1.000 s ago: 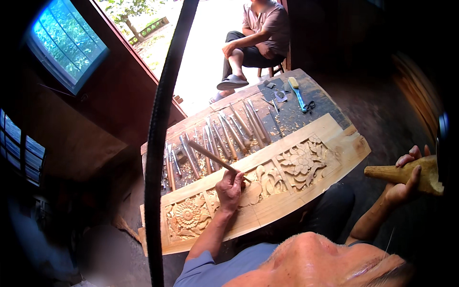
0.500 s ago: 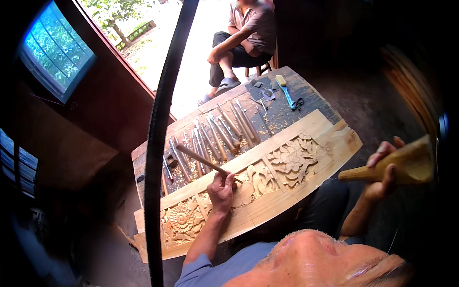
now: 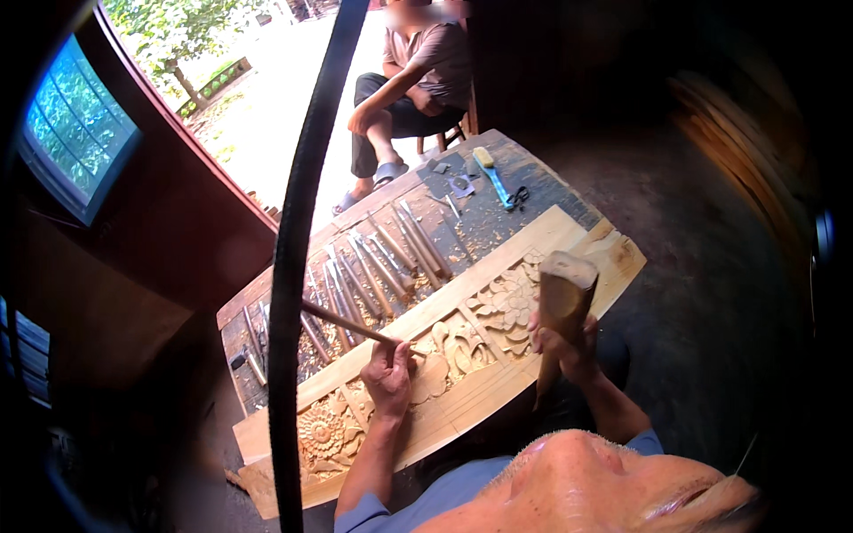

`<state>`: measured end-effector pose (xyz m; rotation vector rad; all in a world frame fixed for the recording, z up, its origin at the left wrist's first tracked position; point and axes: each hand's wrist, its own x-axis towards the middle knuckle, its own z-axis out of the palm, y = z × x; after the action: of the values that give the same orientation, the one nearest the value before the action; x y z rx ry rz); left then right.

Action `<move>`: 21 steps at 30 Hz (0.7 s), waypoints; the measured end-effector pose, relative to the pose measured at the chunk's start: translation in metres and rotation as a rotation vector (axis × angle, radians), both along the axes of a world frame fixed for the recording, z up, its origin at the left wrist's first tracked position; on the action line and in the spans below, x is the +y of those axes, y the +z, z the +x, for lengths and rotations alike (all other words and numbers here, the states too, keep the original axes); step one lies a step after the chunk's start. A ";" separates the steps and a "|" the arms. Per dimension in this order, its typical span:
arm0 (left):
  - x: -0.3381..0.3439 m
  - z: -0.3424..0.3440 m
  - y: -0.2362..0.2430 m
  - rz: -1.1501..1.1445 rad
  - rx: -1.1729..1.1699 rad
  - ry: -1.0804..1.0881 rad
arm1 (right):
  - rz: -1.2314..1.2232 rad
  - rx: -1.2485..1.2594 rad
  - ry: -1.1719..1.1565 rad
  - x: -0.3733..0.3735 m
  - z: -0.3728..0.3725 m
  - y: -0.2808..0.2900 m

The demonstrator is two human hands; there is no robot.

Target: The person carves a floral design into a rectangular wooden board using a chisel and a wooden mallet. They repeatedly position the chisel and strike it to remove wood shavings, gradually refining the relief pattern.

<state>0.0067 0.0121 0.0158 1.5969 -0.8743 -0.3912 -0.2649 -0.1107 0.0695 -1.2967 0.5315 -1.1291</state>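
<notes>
The mallet (image 3: 563,298) has swung in from far out at the right and now stands raised above the carved plank (image 3: 498,302), head up. The plank lies across the workbench (image 3: 498,200), flower relief upward, with a row of spare chisels (image 3: 373,266) behind it within reach. The right hand (image 3: 560,342) grips the mallet's handle. The left hand (image 3: 388,377) is clenched around a chisel (image 3: 342,322), its tip slanted down onto the carving so it can be struck.

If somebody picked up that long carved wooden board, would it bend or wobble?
Probably not: the carved board looks like thick, solid wood, so it should stay stiff. Being long, it likely feels heavy and awkward to lift. The raised flower carvings look delicate and might chip if knocked.
</notes>
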 end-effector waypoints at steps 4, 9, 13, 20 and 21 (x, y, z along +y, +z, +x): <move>-0.001 0.002 -0.002 0.006 -0.039 -0.008 | 0.005 0.068 0.016 0.002 0.000 -0.001; -0.001 0.002 0.003 0.019 -0.080 -0.014 | -0.010 0.084 -0.035 0.005 0.002 -0.008; 0.000 0.005 -0.002 0.015 -0.072 -0.016 | 0.026 0.055 -0.039 0.006 0.006 -0.002; 0.000 0.003 0.000 0.023 -0.054 -0.024 | 0.018 0.109 -0.005 0.003 -0.002 -0.011; 0.000 0.003 0.000 0.020 -0.058 -0.022 | 0.010 0.101 0.001 0.002 -0.002 -0.012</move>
<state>0.0097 0.0117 0.0158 1.6251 -0.9353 -0.3722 -0.2667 -0.1082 0.0579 -1.3505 0.6102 -1.0633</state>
